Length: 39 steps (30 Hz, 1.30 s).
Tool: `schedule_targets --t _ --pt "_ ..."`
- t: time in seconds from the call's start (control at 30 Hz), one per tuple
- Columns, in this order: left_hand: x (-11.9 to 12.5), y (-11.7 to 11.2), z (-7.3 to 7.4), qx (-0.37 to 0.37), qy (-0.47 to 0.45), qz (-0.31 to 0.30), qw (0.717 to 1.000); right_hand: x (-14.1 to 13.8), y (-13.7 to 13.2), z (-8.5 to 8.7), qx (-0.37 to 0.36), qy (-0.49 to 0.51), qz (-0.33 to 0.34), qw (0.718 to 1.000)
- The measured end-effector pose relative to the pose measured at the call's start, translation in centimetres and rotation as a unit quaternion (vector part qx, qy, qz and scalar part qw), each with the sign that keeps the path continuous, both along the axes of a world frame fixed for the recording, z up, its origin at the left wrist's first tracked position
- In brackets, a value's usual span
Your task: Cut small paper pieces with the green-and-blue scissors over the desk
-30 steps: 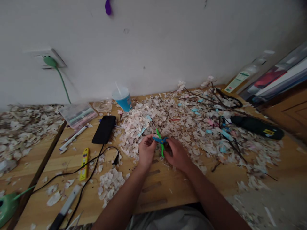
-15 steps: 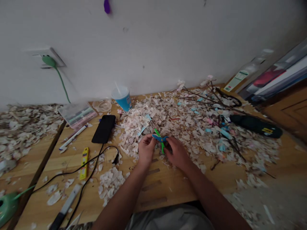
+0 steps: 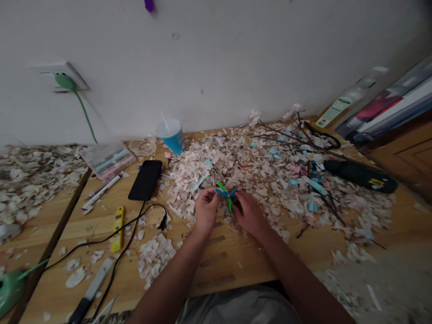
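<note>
In the middle of the table, both my hands hold a small blue and green cross-shaped piece (image 3: 228, 195), with an orange dot where its arms cross. The fingertips of my left hand (image 3: 206, 208) are closed on its blue left end. On the other side, my right hand (image 3: 249, 213) is closed around its blue right end, and its fingers partly hide it. The green arms stick out above and below. Just beyond lies a broad heap of pale, petal-like scraps (image 3: 216, 157), with several light blue strips in it.
A blue cup (image 3: 173, 141), a black phone (image 3: 145, 180), a yellow box (image 3: 118, 229), a black cable (image 3: 88, 243) and a utility knife (image 3: 92, 288) are at left. At right lie twigs (image 3: 286, 135) and a dark green pouch (image 3: 361, 176); a bottle (image 3: 340, 105) leans behind.
Both hands keep their hold on the cross-shaped piece, which has tilted slightly. The whole view has shifted a little.
</note>
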<state>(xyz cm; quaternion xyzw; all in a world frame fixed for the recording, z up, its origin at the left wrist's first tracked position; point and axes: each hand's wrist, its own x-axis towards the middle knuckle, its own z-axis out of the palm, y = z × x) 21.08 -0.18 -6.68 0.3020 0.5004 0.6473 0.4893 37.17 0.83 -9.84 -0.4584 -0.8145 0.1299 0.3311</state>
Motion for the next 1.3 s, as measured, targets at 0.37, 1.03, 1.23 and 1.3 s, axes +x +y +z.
schedule_targets --t 0.37,1.03,1.23,1.3 --pt "0.2 -0.1 -0.1 0.0 -0.035 -0.021 0.999 0.1 0.1 -0.1 0.008 -0.013 -0.003 1.0" --pt "-1.5 0.5 1.0 -0.011 0.042 -0.091 0.995 0.3 0.1 0.5 -0.019 0.002 -0.003 1.0" --pt "-2.0 0.7 1.6 -0.011 0.072 -0.107 0.992 0.2 0.0 0.5 -0.033 0.006 0.003 0.999" --pt "-2.2 0.7 1.7 -0.008 0.09 -0.113 0.99 0.2 0.0 0.5 -0.033 0.007 0.005 0.999"
